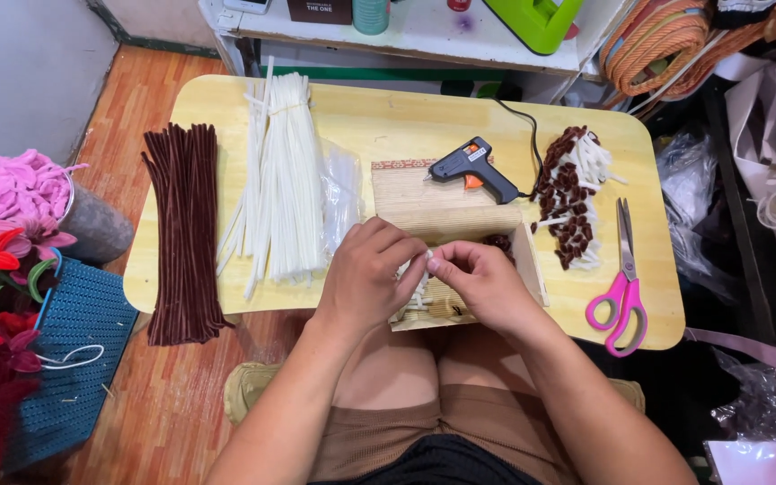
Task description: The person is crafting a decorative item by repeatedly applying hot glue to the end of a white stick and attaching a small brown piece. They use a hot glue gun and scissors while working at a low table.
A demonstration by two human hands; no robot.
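dark printed box (319, 10) on shelf, clear plastic bag (341, 193) on table

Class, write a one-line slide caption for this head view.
Both hands, left hand and right hand, pinch a white pipe cleaner piece over a low wooden table.

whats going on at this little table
A person seated at a low yellow table pinches a short white pipe-cleaner piece between the left hand and right hand, over a bamboo mat. Brown stems, white stems, a glue gun and pink scissors lie around.
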